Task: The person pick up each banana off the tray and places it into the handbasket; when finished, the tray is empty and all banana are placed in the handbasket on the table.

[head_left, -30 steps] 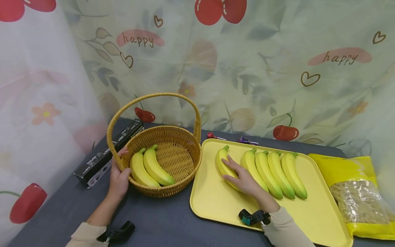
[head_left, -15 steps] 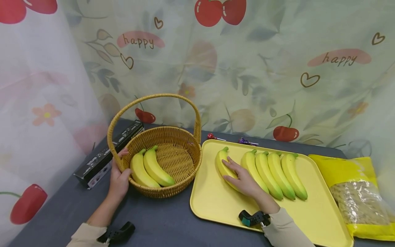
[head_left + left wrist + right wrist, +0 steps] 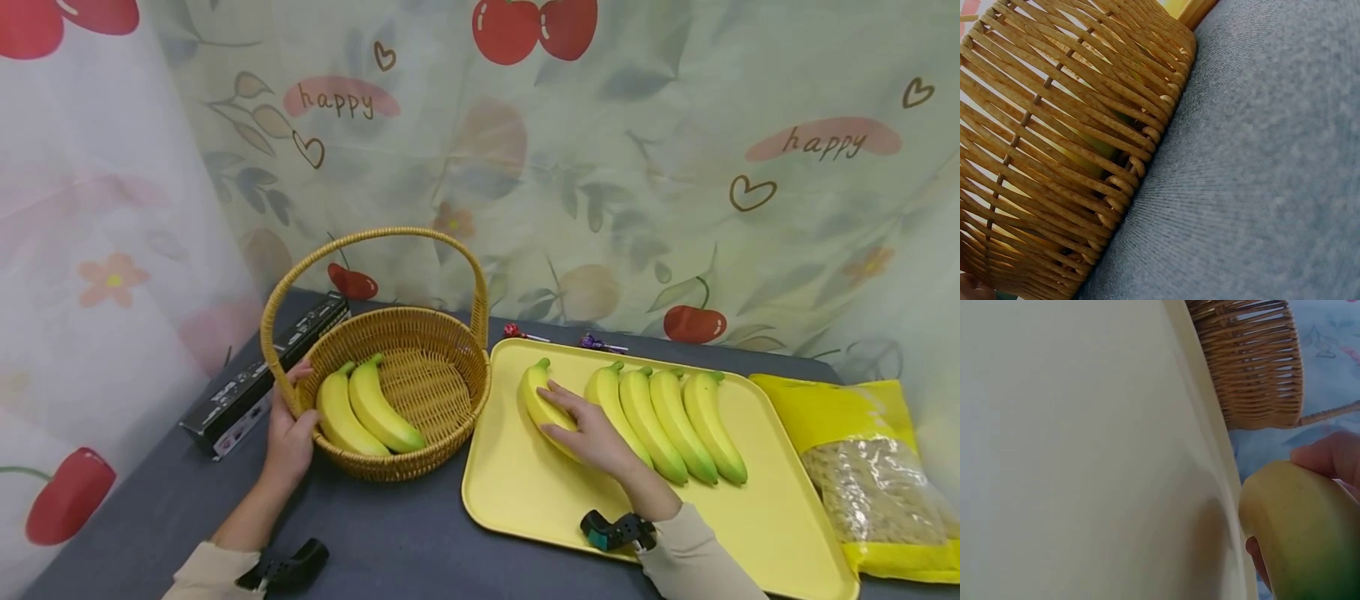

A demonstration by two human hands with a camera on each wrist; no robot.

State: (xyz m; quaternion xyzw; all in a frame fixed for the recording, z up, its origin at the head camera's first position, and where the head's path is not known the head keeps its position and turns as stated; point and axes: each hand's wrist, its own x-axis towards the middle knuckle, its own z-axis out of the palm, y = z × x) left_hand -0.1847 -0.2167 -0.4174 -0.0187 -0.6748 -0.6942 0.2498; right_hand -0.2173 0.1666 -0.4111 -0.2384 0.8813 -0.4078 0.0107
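Observation:
My left hand (image 3: 288, 437) grips the left side of a wicker basket (image 3: 442, 396) at the foot of its tall handle. Two bananas (image 3: 378, 408) lie side by side in that basket. In the left wrist view, the woven wall (image 3: 1054, 137) fills much of the picture. Over the yellow tray (image 3: 510, 504), my right hand (image 3: 596, 437) holds a banana (image 3: 535, 392) between thumb and fingers. The right wrist view shows this banana's greenish end (image 3: 1304, 531) close up, with fingers (image 3: 1334, 456) round it. Several more bananas (image 3: 652, 425) lie in a row just right of that hand.
A long black box (image 3: 273, 362) lies behind the basket at left. Red (image 3: 513, 330) and purple (image 3: 592, 342) wrapped lollipops rest beyond the tray's back edge. To the right, a yellow bag (image 3: 862, 475) with a see-through window sits against the tray. A patterned curtain (image 3: 600, 183) hangs behind.
The banana in my right hand has shifted slightly left at its stem end. My left hand and the basket stay where they were.

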